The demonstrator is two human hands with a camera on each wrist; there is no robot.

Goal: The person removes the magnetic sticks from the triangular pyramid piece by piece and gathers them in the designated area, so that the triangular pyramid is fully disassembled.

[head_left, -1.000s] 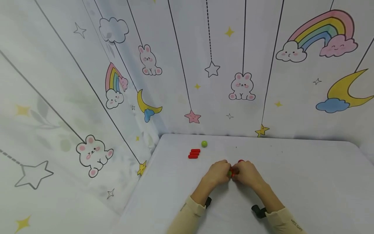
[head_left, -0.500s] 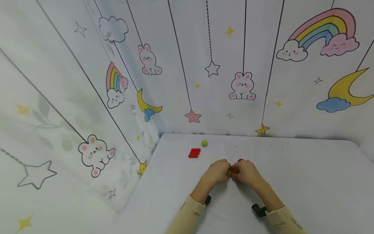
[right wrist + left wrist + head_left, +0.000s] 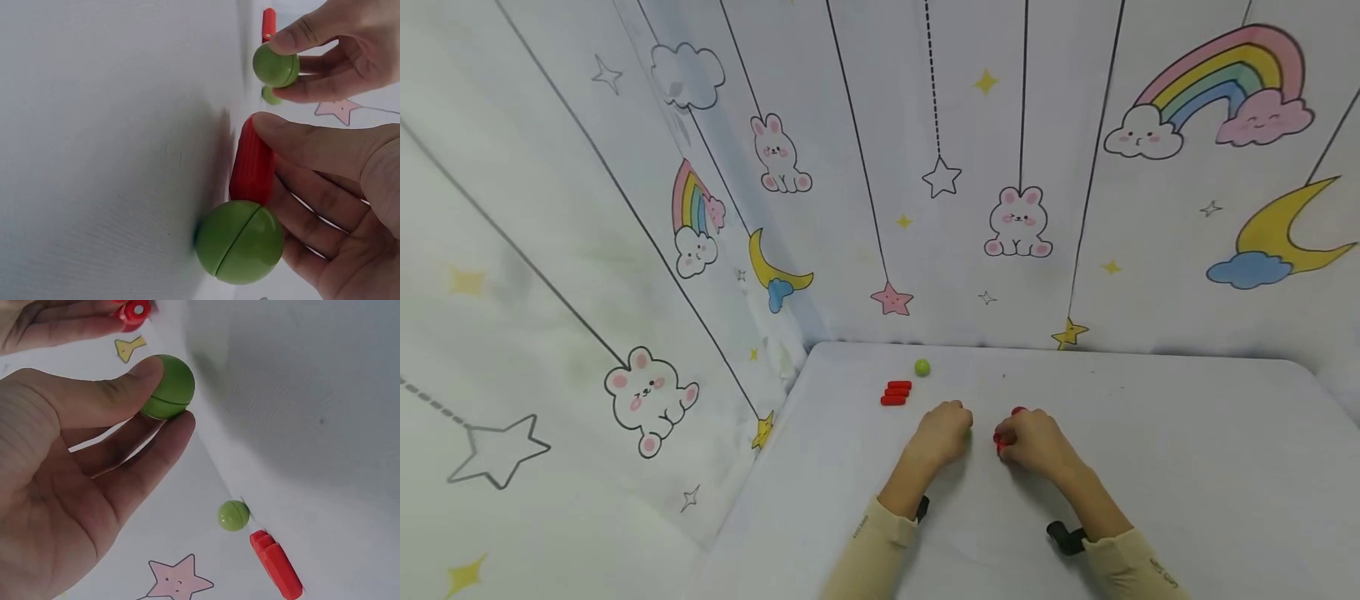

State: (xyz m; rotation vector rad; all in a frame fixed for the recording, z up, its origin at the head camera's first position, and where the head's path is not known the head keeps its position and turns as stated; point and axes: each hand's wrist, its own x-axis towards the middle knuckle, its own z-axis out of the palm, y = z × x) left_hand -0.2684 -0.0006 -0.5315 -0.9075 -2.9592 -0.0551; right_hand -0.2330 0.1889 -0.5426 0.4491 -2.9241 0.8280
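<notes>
My left hand (image 3: 940,433) pinches a green ball (image 3: 172,387) between thumb and fingers; a seam line runs round the ball. To its right, my right hand (image 3: 1036,442) grips a short red rod (image 3: 252,165) by thumb and fingers, low over the white table. In the right wrist view a second green ball (image 3: 240,242) sits against the near end of that rod. The left wrist view shows a pale round spot on a red rod end (image 3: 138,310) at the right hand. A reddish round piece (image 3: 1018,410) peeks out past the right knuckles, mostly hidden.
Three red rods (image 3: 895,393) lie side by side on the white table (image 3: 1187,467), left of and beyond the left hand. A loose green ball (image 3: 922,367) rests just behind them. A printed curtain (image 3: 865,167) rises along the back and left edges.
The hands were together at the red rod. The left hand has since drawn away to the left with its green ball, opening a gap; the right hand has barely moved.
</notes>
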